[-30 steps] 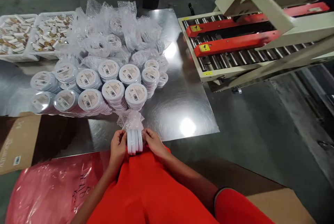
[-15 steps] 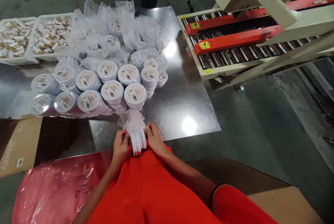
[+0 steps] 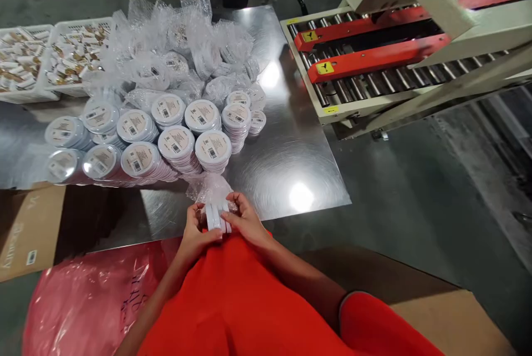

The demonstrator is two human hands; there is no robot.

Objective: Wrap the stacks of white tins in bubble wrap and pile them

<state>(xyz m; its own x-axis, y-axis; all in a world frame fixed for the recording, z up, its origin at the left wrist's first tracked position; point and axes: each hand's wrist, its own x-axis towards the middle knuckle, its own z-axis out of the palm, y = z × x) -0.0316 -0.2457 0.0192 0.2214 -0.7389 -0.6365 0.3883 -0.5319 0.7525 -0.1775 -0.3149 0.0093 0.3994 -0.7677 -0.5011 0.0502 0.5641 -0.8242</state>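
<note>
Close to my body at the table's near edge, a short row of white round flat discs (image 3: 213, 216) stands on edge, partly inside a bubble-wrap bag (image 3: 208, 185). My left hand (image 3: 194, 238) grips the row from the left, its thumb lying across the near end. From the right, my right hand (image 3: 248, 227) closes on the same discs, thumb on their edges and fingers at the plastic. Just beyond the bag rise several stacks of labelled discs (image 3: 213, 146) with barcodes on top. My fingers hide part of the held row.
Bubble-wrapped bundles (image 3: 178, 40) pile up behind the stacks on the metal table (image 3: 286, 168). White baskets (image 3: 68, 87) of small white-and-gold pieces stand at the far left. A roller conveyor (image 3: 374, 90) is at right. Cardboard boxes (image 3: 35, 228) and a pink plastic bag (image 3: 83, 306) sit nearby.
My thumbs have moved inward from the sides onto the edges of the discs. The row has risen slightly and both hands now wrap it more closely.
</note>
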